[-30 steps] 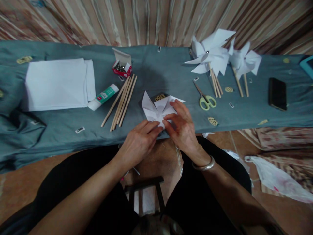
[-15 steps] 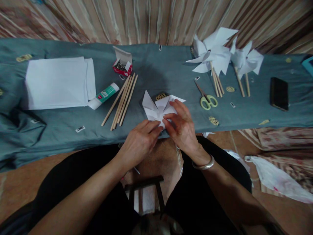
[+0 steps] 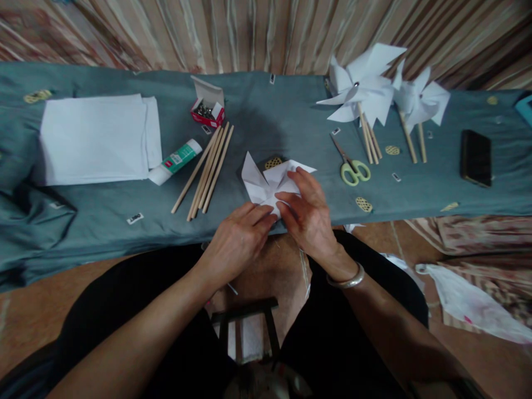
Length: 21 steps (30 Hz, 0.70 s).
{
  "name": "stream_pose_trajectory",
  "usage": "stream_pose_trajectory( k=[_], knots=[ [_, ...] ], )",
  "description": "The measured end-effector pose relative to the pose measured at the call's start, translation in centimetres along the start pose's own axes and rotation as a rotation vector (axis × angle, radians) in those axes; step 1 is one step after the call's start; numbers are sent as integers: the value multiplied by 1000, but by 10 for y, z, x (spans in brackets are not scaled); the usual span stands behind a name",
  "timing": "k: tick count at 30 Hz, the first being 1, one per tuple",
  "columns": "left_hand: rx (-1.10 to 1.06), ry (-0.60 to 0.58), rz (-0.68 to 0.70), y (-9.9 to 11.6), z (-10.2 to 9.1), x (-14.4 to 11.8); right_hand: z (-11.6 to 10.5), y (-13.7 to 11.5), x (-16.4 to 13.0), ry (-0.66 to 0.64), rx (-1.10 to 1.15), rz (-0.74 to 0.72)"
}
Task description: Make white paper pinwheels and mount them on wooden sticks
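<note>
A white paper pinwheel with folded blades lies near the front edge of the cloth-covered table. My left hand is closed on its near side, thumb and fingers pressed together on the paper. From the right, my right hand grips the pinwheel, its fingertips at the centre and on the right-hand blade. Part of the paper is hidden under my fingers. Several wooden sticks lie to the left of the paper, beside a green and white glue stick. Scissors with pale green handles rest to the right.
An open red box of metal pins stands behind the sticks. White paper sheets lie at the left. Finished pinwheels on sticks lie at the back right, with a dark phone farther right. A striped curtain hangs behind.
Almost nothing differs. Both hands keep their hold on the paper pinwheel, with only a tiny shift of the right fingers, and the view has moved very slightly.
</note>
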State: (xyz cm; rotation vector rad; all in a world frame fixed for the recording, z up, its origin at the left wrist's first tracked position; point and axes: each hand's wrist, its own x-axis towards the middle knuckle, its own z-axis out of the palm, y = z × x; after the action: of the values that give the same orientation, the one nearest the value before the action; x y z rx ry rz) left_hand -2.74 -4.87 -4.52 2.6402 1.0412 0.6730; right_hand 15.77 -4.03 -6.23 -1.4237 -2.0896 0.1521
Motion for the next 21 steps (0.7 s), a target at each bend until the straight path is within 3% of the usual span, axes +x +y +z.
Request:
stream_pose_trajectory(
  k=[7, 21],
  knots=[
    [-3, -9, -5, 0, 0, 0, 1, -2, 1, -54, -30, -2],
    [-4, -8, -4, 0, 0, 0, 4, -2, 2, -43, -48, -39]
  ],
)
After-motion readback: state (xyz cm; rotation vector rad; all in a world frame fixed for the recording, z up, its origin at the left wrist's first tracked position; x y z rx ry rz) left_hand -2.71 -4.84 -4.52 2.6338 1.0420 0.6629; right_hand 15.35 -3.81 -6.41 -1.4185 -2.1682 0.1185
